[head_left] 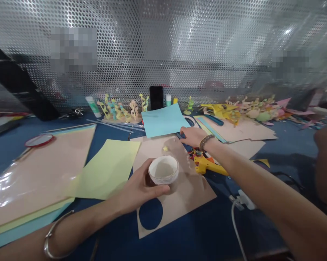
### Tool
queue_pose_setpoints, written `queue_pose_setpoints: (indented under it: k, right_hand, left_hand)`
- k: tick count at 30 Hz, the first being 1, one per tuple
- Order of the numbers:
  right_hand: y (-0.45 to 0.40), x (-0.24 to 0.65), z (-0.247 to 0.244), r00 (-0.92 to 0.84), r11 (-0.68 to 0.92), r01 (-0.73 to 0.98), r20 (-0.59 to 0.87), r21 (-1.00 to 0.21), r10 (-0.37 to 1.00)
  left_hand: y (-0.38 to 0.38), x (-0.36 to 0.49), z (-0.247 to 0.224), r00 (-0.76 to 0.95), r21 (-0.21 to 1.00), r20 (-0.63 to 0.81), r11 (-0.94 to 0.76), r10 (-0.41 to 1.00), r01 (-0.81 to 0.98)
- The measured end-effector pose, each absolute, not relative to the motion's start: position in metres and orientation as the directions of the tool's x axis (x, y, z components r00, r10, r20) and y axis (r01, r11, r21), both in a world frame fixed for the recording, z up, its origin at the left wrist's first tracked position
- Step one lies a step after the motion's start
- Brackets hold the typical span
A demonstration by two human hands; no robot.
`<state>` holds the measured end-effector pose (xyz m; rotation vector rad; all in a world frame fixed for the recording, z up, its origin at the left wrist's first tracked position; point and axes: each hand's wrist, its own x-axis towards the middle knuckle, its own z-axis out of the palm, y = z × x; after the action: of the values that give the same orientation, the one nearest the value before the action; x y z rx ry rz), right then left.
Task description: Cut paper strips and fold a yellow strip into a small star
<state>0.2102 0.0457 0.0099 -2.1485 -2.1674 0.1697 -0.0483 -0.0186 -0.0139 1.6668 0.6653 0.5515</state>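
My left hand (141, 186) is wrapped around the side of a small white bowl (164, 170), thumb in front and fingers behind. The bowl stands upright over a sheet of pale pinkish paper (179, 195), which has a round hole cut near its front corner. My right hand (192, 137) reaches across to the near edge of a light blue sheet (165, 121). Its fingers are curled together at a small dark item there, too little of which shows to name. Close by that wrist lies a yellow glue gun (208, 166). A tiny yellow paper piece (165, 148) rests behind the bowl.
Left of the bowl lies a light yellow sheet (109, 170), beside a plastic-wrapped paper stack (49, 166). Paper figures (120, 110), a glue stick (93, 106) and a black phone (156, 97) line the back before a perforated metal screen. A white cable (235, 224) runs at right.
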Motion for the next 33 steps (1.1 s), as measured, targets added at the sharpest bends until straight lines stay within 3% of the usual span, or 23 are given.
queue_pose_setpoints:
  k: [5,11,12,14,16,20,25,27,29,33]
  right_hand:
    - [0.037,0.219,0.021,-0.011,-0.013,0.969,-0.098,-0.248,0.995]
    - [-0.033,0.239,0.044,-0.156,0.041,0.817,-0.151,-0.575,0.976]
    - [-0.043,0.240,0.043,-0.182,0.037,0.757,-0.155,-0.653,0.971]
    - [-0.057,0.239,0.037,-0.207,-0.016,0.440,-0.119,-0.898,0.971]
    - [-0.064,0.235,0.032,-0.193,-0.068,0.179,-0.102,-0.982,0.976]
    - [-0.066,0.222,0.026,-0.096,-0.050,0.000,-0.050,-0.999,0.994]
    - [-0.068,0.209,0.026,-0.013,0.145,-0.014,0.145,-0.989,0.989]
    - [-0.070,0.205,0.026,0.016,0.199,0.011,0.199,-0.980,0.980]
    - [-0.071,0.203,0.024,0.039,0.221,0.024,0.222,-0.975,0.974]
    - [-0.070,0.207,0.015,0.091,0.211,0.022,0.212,-0.977,0.973]
  left_hand:
    - [-0.019,-0.049,-0.007,0.706,0.985,-0.013,-0.112,0.708,0.131]
    - [-0.021,-0.044,-0.003,0.746,0.949,-0.045,-0.205,0.664,0.239]
    - [-0.021,-0.043,-0.003,0.759,0.940,-0.066,-0.215,0.647,0.264]
    - [-0.020,-0.042,-0.006,0.775,0.925,-0.094,-0.233,0.624,0.299]
    - [-0.019,-0.044,-0.007,0.774,0.892,-0.082,-0.300,0.628,0.338]
    - [-0.018,-0.048,0.005,0.742,0.766,0.098,-0.526,0.663,0.369]
    - [-0.010,-0.039,0.043,0.656,0.575,0.310,-0.686,0.688,0.447]
    - [0.007,-0.032,0.052,0.685,0.450,0.301,-0.732,0.664,0.512]
    - [0.033,-0.023,0.051,0.781,0.202,0.210,-0.808,0.588,0.554]
    - [0.094,-0.005,0.027,0.840,0.029,0.161,-0.853,0.519,0.521]
